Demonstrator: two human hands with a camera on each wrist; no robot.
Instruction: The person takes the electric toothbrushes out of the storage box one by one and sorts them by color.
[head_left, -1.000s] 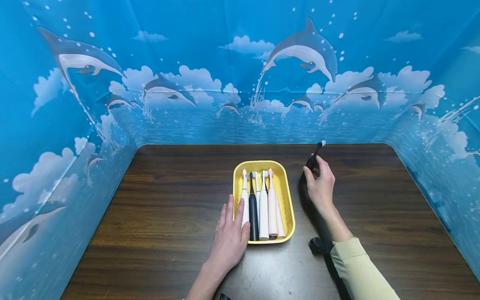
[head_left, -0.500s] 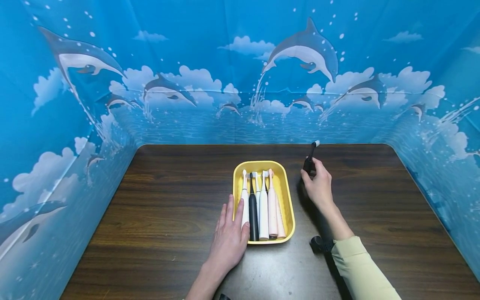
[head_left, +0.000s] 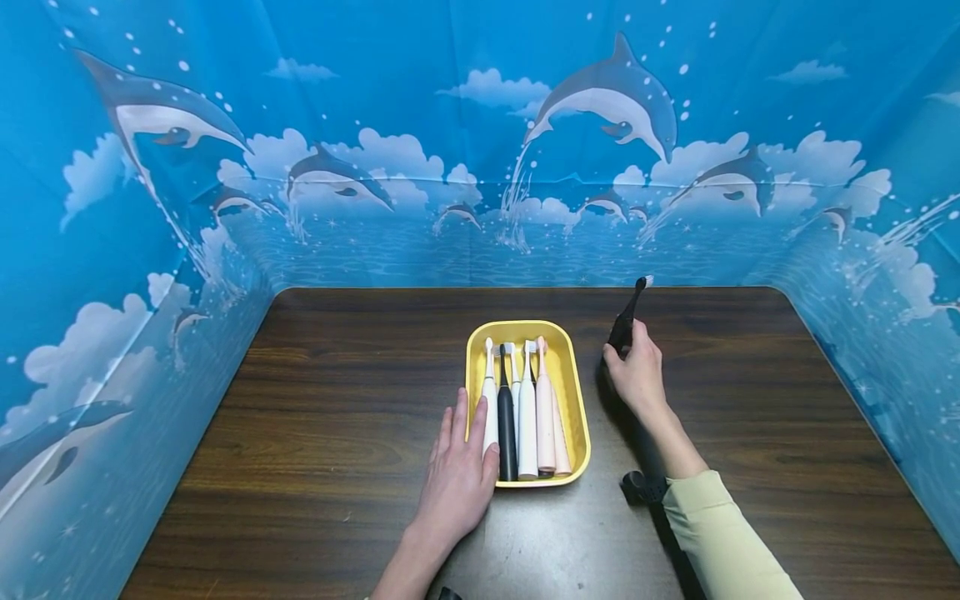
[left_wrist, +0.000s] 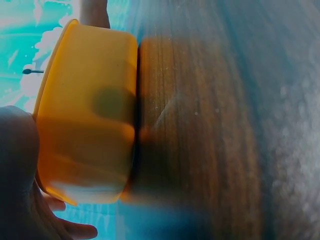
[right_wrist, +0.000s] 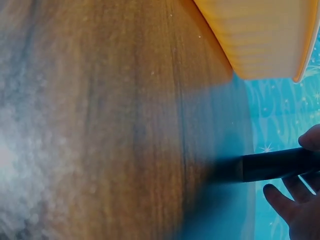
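Note:
In the head view a yellow tray (head_left: 577,429) holds several electric toothbrushes side by side, among them a black toothbrush (head_left: 507,433), a white toothbrush (head_left: 527,429) and a pink toothbrush (head_left: 546,425). My left hand (head_left: 459,471) rests on the tray's left rim with its fingers extended, partly covering the leftmost white toothbrush (head_left: 489,393). To the right of the tray, my right hand (head_left: 640,367) grips another black electric toothbrush (head_left: 622,328), brush head up and tilted right. In the right wrist view its black handle (right_wrist: 275,165) shows between thumb and fingers, its lower end near the table.
The dark wooden table (head_left: 337,433) reaches back to a blue dolphin-print cloth (head_left: 360,242), which also encloses both sides. A black strapped device (head_left: 637,488) sits at the right wrist, by the light green sleeve (head_left: 720,533).
The held black toothbrush first tipped more upright and leftward, then leaned right again. My right hand shifted slightly left. My left hand and the tray stayed put.

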